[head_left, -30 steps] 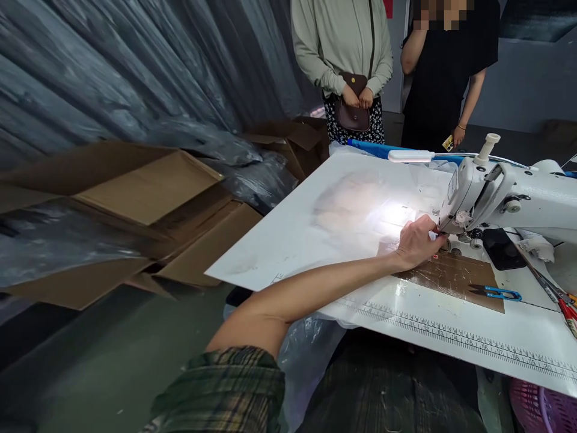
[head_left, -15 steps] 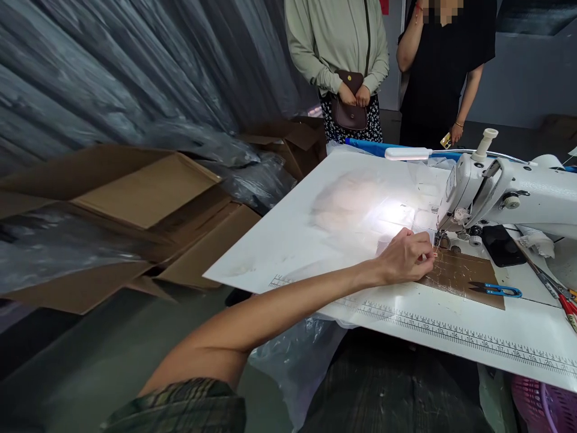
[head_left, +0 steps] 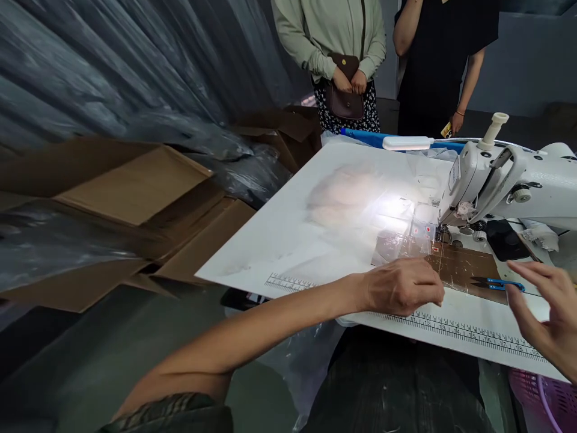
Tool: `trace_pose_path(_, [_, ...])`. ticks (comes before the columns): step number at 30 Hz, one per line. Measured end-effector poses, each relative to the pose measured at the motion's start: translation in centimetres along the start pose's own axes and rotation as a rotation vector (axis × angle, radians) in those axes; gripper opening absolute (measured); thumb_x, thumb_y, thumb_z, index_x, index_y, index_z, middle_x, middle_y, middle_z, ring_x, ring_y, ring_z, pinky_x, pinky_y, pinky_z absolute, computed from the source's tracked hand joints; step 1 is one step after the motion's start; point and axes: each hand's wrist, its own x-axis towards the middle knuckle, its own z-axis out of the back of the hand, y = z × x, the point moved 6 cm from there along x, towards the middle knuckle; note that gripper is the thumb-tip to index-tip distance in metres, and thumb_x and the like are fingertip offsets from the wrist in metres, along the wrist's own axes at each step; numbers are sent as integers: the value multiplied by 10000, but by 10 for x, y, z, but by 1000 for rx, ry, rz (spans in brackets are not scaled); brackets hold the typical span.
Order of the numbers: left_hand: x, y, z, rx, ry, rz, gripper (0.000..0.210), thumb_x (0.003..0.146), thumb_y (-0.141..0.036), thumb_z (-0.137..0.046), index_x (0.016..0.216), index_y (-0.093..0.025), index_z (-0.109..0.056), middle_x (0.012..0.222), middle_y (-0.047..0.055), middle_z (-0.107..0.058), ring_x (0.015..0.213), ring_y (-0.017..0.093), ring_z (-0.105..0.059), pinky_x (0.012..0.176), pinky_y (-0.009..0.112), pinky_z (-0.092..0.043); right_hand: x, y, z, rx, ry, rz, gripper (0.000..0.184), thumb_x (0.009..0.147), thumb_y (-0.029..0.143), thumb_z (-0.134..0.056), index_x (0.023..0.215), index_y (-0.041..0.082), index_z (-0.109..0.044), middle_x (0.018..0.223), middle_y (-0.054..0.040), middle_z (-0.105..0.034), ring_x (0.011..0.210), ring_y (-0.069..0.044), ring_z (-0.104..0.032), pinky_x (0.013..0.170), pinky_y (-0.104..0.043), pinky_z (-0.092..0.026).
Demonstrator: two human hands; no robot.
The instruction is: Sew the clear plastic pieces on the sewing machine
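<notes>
My left hand (head_left: 408,287) is closed in a pinch above the table's front ruler. A thin thread seems to run from the presser foot down to its fingertips. Beyond it, a clear plastic sheet (head_left: 390,246) with small red marks lies by the needle of the white sewing machine (head_left: 478,174). My right hand (head_left: 547,307) has come in at the right edge, thumb and fingers apart, holding nothing. Near its fingers, blue thread snips (head_left: 498,284) rest on a brown board (head_left: 469,267), not touched as far as I can see.
A black phone-like object (head_left: 503,239) lies under the machine arm. The white table (head_left: 252,252) carries a printed ruler along its front. Open cardboard boxes (head_left: 130,186) stand left. Two people (head_left: 342,36) stand behind the table. A pink basket (head_left: 541,397) sits below right.
My left hand has drawn back from the needle toward the table's front edge, uncovering the plastic sheet's marks. My right hand has entered from the right, near the snips.
</notes>
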Motion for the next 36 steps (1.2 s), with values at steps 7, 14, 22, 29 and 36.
trace_pose_path(7, [-9,9,3,-246,52,142,162,923,-135,-587,793,-125,-682,1134,156,-700,1013,186,-683,922,344,-580,-8,-22,-37,-47,102,104,375,992,446,-423,940,187,-689,912,-127,-689,854,-252,-651,702,-385,-552])
trace_pose_path(14, [-10,35,1,-359,37,223,161,855,-132,-617,714,-144,-694,1309,175,-596,1270,245,-563,1070,454,-500,8,7,-55,706,243,-550,371,980,594,-358,914,247,-472,606,18,-616,411,-138,-516,397,-276,-430])
trace_pose_path(22, [-5,39,4,-350,4,180,178,829,-125,-602,678,-145,-693,1317,168,-585,1228,242,-592,1052,436,-516,29,37,-75,331,464,-373,626,944,704,-216,656,249,-537,512,-10,-593,448,-167,-548,460,-275,-352])
trace_pose_path(29, [-7,38,7,-359,-18,157,172,817,-122,-601,669,-141,-685,1309,177,-583,1213,252,-599,1025,428,-535,35,44,-75,209,398,-302,615,957,674,-238,785,242,-641,575,-29,-672,494,-192,-627,465,-268,-357])
trace_pose_path(36, [-7,42,3,-359,47,237,166,778,-68,-621,656,-159,-688,1310,126,-600,1256,239,-571,1080,441,-499,30,23,-57,-25,234,-120,623,974,650,-263,830,198,-668,650,-70,-691,528,-197,-622,468,-285,-403])
